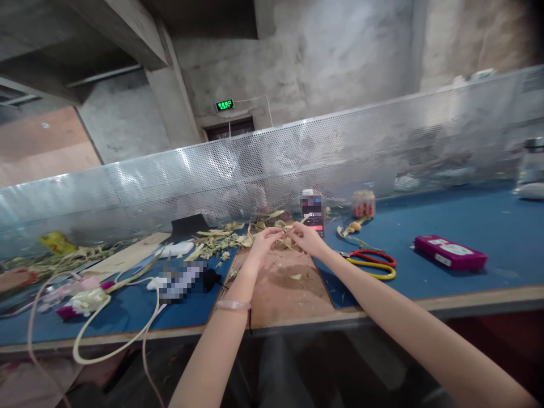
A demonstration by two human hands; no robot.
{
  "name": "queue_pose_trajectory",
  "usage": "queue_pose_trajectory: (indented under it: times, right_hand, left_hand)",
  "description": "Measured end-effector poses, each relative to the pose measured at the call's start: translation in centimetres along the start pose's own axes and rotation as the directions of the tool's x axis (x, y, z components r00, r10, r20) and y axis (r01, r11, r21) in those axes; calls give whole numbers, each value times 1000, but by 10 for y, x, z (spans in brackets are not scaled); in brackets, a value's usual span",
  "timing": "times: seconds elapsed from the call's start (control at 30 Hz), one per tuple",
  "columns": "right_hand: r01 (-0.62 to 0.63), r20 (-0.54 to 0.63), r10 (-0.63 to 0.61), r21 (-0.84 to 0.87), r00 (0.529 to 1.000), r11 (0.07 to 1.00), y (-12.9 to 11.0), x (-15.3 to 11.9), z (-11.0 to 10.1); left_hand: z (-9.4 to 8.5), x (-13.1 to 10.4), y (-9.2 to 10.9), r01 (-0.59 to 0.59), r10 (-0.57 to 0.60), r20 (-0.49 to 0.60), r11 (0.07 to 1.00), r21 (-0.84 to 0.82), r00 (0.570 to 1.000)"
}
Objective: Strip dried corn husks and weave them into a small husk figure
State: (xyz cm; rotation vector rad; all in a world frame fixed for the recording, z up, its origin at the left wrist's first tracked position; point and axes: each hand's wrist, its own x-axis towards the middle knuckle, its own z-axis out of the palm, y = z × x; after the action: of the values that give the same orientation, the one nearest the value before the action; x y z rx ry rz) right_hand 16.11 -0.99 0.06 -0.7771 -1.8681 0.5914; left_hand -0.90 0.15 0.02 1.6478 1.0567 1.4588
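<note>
My left hand (267,240) and my right hand (306,237) meet over the far part of the brown board. Their fingertips are pinched on a small pale piece of dried leaf (289,228), mostly covered by the fingers. Dried leaves and stalks (216,243) lie spread to the left of my left hand and behind both hands. A phone (313,218) stands upright just beyond my right hand. Scissors (374,264) with one red and one yellow handle lie to the right of my right forearm.
A perforated metal screen (238,170) closes off the far edge. On the blue table mat (408,221) are a lidded jar (363,204) and a purple packet (449,253). Looped cords (80,340) hang over the front edge at left. A bottle (531,167) stands far right.
</note>
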Motion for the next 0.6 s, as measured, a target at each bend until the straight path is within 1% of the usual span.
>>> queue_pose_trajectory:
  times: [0.1, 0.2, 0.37, 0.47, 0.6]
  right_hand:
    - [-1, -22, 2, 25, 1000, 1000, -2, -1, 1]
    - [21, -37, -21, -5, 999, 1000, -2, 0, 3]
    - [100, -117, -111, -93, 987, 991, 0, 3, 5]
    - [129, -167, -153, -145, 974, 981, -2, 4, 7]
    - [129, -218, -164, -166, 962, 978, -4, 4, 9]
  left_hand:
    - [0, 0, 1, 12, -12, 10, 1000, -10, 1000]
    - [1, 0, 1, 35, -34, 21, 999, -34, 999]
    - [2, 1, 1, 66, -66, 6, 991, -113, 998]
    - [2, 2, -1, 49, -49, 5, 990, -133, 999]
    - [1, 4, -3, 34, -32, 15, 989, -143, 999]
